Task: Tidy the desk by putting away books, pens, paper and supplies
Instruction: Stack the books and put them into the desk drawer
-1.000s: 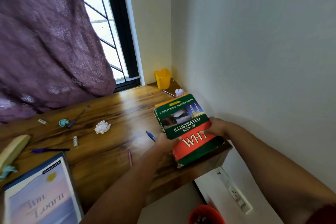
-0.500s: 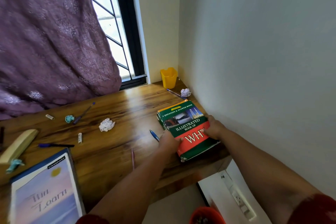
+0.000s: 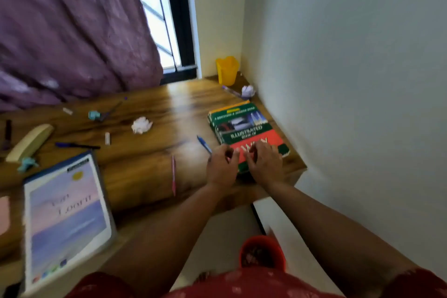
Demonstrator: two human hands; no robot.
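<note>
A green and red book [image 3: 242, 126] lies flat on the wooden desk [image 3: 150, 159], in the right corner by the wall. My left hand [image 3: 221, 164] is at its near left edge with fingers loosely bent. My right hand [image 3: 263, 162] rests on the red part of the cover, fingers bent, gripping nothing that I can see. Loose on the desk are a blue pen [image 3: 204, 144] just left of the book, a pink pen [image 3: 173, 174], a dark blue pen [image 3: 77, 145], a crumpled white paper [image 3: 141, 124] and a large pale book [image 3: 67, 215] at the near left.
A yellow cup [image 3: 227, 70] stands in the far corner, with a purple pen [image 3: 232, 91] and a paper ball [image 3: 248, 91] beside it. A cream case [image 3: 30, 141], teal scraps [image 3: 93, 115] and a small white stick [image 3: 107, 138] lie left. A red bin [image 3: 262, 253] sits on the floor below.
The book came down from a tilted hold to lie flat in the desk's corner. Both hands slid from its sides to its near end and loosened.
</note>
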